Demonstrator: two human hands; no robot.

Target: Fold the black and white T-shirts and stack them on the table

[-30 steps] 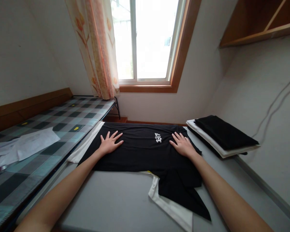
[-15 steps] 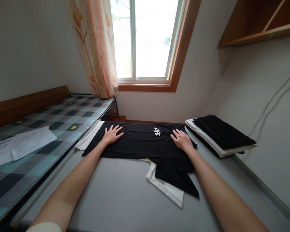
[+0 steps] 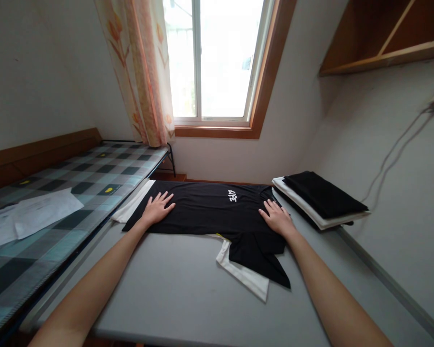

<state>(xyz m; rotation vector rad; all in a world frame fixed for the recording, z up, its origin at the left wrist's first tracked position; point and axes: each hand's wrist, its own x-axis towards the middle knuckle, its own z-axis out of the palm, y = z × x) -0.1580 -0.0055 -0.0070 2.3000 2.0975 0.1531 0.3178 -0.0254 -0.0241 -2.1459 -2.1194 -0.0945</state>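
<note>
Black T-shirt (image 3: 202, 214): lies flat over a white garment (image 3: 251, 282), on the table (image 3: 166, 294); left hand (image 3: 158, 210) and right hand (image 3: 277, 219) rest on it, fingers spread, gripping nothing; near sleeve (image 3: 262, 262) remains unfolded; folded stack (image 3: 323, 195), far right, appears finished; white garment is mostly hidden.

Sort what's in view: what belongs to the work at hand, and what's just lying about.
Belongs:
black shirt, left hand and right hand resting on it
white garment partly showing beneath
grey table underneath

Lying about:
folded cloth pile, untouched
papers on the checked bed
</note>
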